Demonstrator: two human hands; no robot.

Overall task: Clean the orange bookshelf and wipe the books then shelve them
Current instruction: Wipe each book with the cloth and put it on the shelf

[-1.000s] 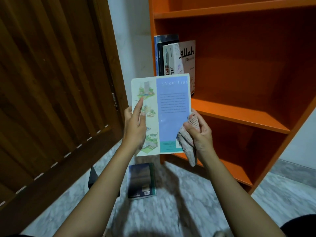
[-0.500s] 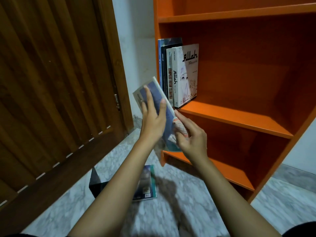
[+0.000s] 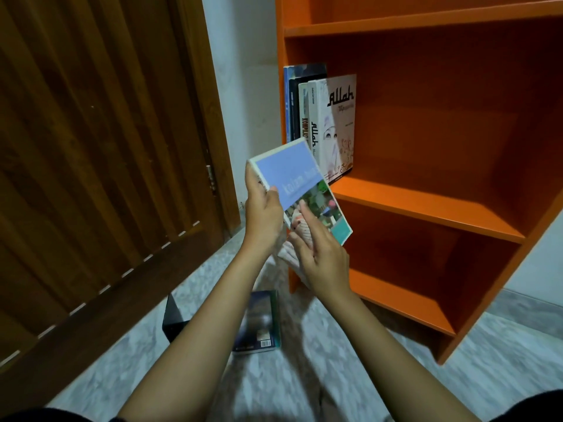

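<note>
I hold a thin book with a lilac and picture cover (image 3: 292,175) tilted in front of the orange bookshelf (image 3: 426,205). My left hand (image 3: 262,213) grips its left edge, thumb on the cover. My right hand (image 3: 320,254) presses a pale patterned cloth (image 3: 288,254) against the lower part of the cover, the cloth bunched under its fingers. Several books (image 3: 320,123) stand upright at the left end of the middle shelf, the outermost white with black lettering.
A dark book (image 3: 259,324) lies flat on the marble floor (image 3: 304,385) below my arms, with a black object (image 3: 173,321) beside it. A brown wooden door (image 3: 100,166) fills the left. The other shelves hold nothing that I can see.
The book has been flipped from its back cover, through an edge-on position, to its front cover. The cloth hand shifted from the book's lower right edge onto the front cover.
</note>
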